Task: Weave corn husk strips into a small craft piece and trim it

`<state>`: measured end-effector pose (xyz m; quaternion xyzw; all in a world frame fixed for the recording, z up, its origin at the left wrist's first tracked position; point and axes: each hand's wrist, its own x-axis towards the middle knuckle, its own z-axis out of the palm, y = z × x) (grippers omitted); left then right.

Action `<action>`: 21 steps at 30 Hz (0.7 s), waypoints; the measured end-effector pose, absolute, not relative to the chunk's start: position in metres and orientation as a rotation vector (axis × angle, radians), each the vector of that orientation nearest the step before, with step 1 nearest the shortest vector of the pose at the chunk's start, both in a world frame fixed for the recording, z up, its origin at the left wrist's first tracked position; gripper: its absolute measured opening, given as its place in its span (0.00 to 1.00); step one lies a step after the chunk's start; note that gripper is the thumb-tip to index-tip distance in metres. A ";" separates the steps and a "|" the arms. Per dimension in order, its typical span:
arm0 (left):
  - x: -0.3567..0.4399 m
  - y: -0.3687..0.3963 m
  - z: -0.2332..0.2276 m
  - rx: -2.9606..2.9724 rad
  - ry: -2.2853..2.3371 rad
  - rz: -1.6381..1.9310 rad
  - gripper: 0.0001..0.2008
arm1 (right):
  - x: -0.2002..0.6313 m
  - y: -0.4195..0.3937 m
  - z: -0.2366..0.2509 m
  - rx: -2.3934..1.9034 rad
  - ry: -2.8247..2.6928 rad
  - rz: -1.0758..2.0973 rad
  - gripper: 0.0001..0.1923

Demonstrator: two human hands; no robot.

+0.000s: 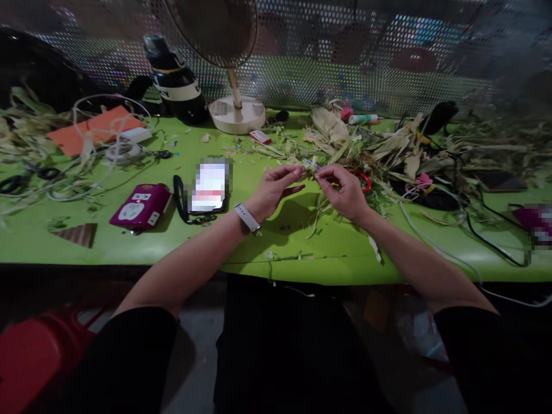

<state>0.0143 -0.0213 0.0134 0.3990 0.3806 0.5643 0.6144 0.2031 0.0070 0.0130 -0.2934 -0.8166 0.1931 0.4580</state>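
Over the green table (259, 241), my left hand (276, 190) and my right hand (345, 192) meet at the fingertips. A small pale bit of dried husk (309, 167) is pinched between them; its exact shape is too small to make out. My left thumb and forefinger grip its left end, with the other fingers held loosely apart. The right thumb and forefinger close on its right end. Just behind my right hand shows the red handle of a pair of scissors (366, 181), partly hidden. Dried corn husks (330, 127) lie heaped beyond both hands.
To the left are a lit phone (210, 187), a purple power socket (140, 207), an orange sheet (97, 129) and black scissors (32, 172). A fan (237, 115) and a dark bottle (181, 86) stand behind. Cables cross the right side. A red stool (38, 351) is below.
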 end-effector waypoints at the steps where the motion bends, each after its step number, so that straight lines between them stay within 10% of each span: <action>1: 0.014 -0.022 0.013 0.919 0.866 1.293 0.09 | 0.203 0.007 0.013 -0.719 -2.017 0.469 0.04; 21: 0.016 -0.025 0.015 1.389 0.969 1.461 0.08 | 0.206 0.009 0.019 -0.793 -1.887 0.478 0.01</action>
